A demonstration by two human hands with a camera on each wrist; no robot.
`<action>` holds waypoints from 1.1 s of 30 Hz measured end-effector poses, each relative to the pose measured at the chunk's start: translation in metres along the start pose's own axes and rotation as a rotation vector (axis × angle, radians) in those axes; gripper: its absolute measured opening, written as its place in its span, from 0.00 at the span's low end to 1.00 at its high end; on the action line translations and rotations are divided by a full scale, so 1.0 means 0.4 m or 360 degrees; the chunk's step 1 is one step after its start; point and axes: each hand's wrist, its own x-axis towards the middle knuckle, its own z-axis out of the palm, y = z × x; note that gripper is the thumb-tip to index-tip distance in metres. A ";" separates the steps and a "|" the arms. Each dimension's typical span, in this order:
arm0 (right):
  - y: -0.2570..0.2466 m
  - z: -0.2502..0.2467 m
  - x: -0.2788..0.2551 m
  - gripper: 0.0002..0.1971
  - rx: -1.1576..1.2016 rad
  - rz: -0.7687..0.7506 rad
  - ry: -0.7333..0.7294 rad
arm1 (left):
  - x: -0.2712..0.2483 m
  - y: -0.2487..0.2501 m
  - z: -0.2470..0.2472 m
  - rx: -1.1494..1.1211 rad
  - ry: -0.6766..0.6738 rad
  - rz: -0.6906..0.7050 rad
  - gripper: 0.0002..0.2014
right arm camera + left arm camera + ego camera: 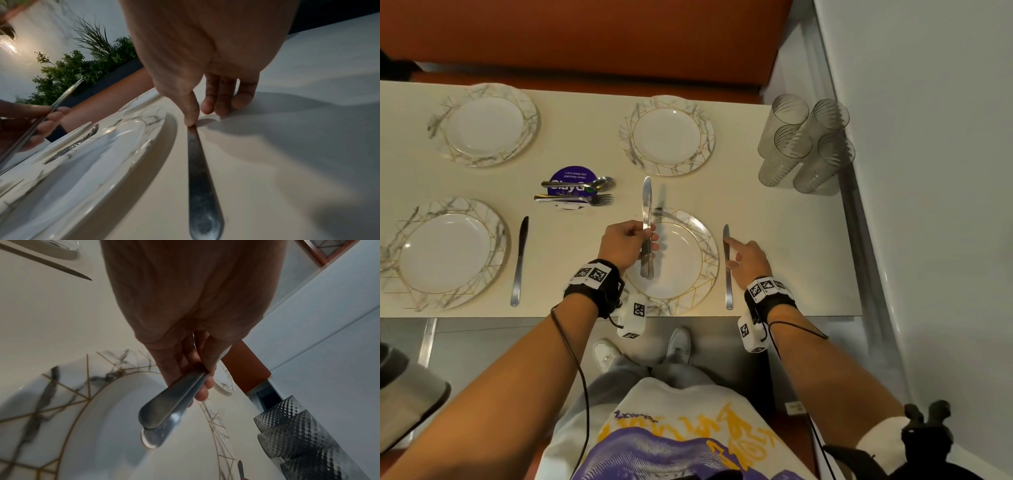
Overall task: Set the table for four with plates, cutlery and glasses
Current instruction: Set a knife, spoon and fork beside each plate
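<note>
My left hand (631,241) grips two steel knives (647,205) by their middles, blades pointing away, above the near right plate (681,274). In the left wrist view their two handles (164,410) overlap over that plate (92,410). A third knife (728,284) lies flat on the table just right of the same plate. My right hand (748,260) touches it with straight fingers; in the right wrist view one fingertip (191,120) presses on the knife (202,186) while the others rest on the table. Three more plates stand at the near left (445,253), far left (486,125) and far right (671,138).
Another knife (519,260) lies right of the near left plate. Spoons (585,185) and forks (582,198) are piled on a purple round sticker mid-table. Several ribbed glasses (804,144) cluster at the table's right end by a white wall. An orange bench runs behind the table.
</note>
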 end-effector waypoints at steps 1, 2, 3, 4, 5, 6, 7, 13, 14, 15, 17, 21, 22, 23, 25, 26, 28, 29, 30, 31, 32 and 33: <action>-0.001 0.002 -0.003 0.29 0.0009 -0.0002 -0.0002 | -0.002 -0.001 -0.001 0.0003 -0.0001 0.0002 0.08; -0.002 0.004 -0.005 0.29 0.0018 -0.0004 -0.0002 | -0.005 -0.001 -0.001 0.0004 -0.0001 0.0004 0.08; -0.004 0.005 -0.007 0.29 0.0022 -0.0003 -0.0002 | -0.007 -0.002 -0.002 0.0001 -0.0003 0.0006 0.08; -0.004 0.007 -0.008 0.29 0.0024 -0.0004 0.0000 | -0.010 -0.002 -0.003 -0.0003 -0.0010 0.0010 0.08; -0.005 0.007 -0.009 0.29 0.0026 -0.0012 0.0004 | -0.014 -0.002 -0.003 -0.0011 -0.0017 0.0012 0.08; -0.006 0.006 -0.010 0.29 0.0036 -0.0021 0.0012 | -0.017 -0.002 -0.003 -0.0022 -0.0027 0.0015 0.08; -0.008 0.002 -0.010 0.29 0.0057 -0.0028 0.0028 | -0.021 -0.001 -0.003 -0.0035 -0.0037 0.0013 0.09; -0.077 -0.039 0.000 0.22 0.0245 -0.0130 0.0303 | -0.041 0.020 -0.013 -0.0142 -0.0098 0.0015 0.10; -0.103 -0.047 0.006 0.20 0.0312 -0.0160 0.0346 | -0.044 0.025 -0.016 -0.0157 -0.0111 0.0018 0.10; -0.134 -0.055 0.012 0.18 0.0376 -0.0193 0.0368 | -0.046 0.030 -0.020 -0.0171 -0.0121 0.0020 0.10; -0.209 -0.067 0.027 0.14 0.0472 -0.0276 0.0356 | -0.048 0.040 -0.031 -0.0181 -0.0136 0.0028 0.10; -0.380 -0.083 0.047 0.14 0.0668 -0.0358 0.0212 | -0.047 0.054 -0.062 -0.0177 -0.0162 0.0061 0.11; -0.419 -0.085 0.053 0.16 0.0706 -0.0355 0.0170 | -0.046 0.057 -0.069 -0.0181 -0.0170 0.0065 0.11; -0.462 -0.084 0.058 0.17 0.0742 -0.0351 0.0131 | -0.046 0.062 -0.083 -0.0179 -0.0176 0.0072 0.11; -0.529 -0.084 0.070 0.16 0.0800 -0.0357 0.0093 | -0.043 0.071 -0.110 -0.0169 -0.0184 0.0087 0.12; -0.560 -0.081 0.076 0.14 0.0806 -0.0375 0.0087 | -0.042 0.076 -0.131 -0.0169 -0.0186 0.0097 0.12; -0.619 -0.076 0.083 0.12 0.0776 -0.0410 0.0085 | -0.036 0.086 -0.181 -0.0191 -0.0195 0.0118 0.11; -0.645 -0.073 0.084 0.12 0.0764 -0.0414 0.0087 | -0.032 0.087 -0.211 -0.0194 -0.0208 0.0135 0.11; -0.670 -0.067 0.086 0.11 0.0768 -0.0408 0.0088 | -0.024 0.085 -0.244 -0.0176 -0.0222 0.0159 0.11; -0.695 -0.062 0.086 0.11 0.0784 -0.0405 0.0084 | -0.016 0.081 -0.280 -0.0136 -0.0236 0.0187 0.11; -0.719 -0.056 0.088 0.10 0.0806 -0.0401 0.0073 | -0.006 0.076 -0.318 -0.0088 -0.0254 0.0213 0.11; -0.743 -0.049 0.089 0.09 0.0837 -0.0401 0.0060 | 0.003 0.071 -0.356 -0.0046 -0.0273 0.0225 0.10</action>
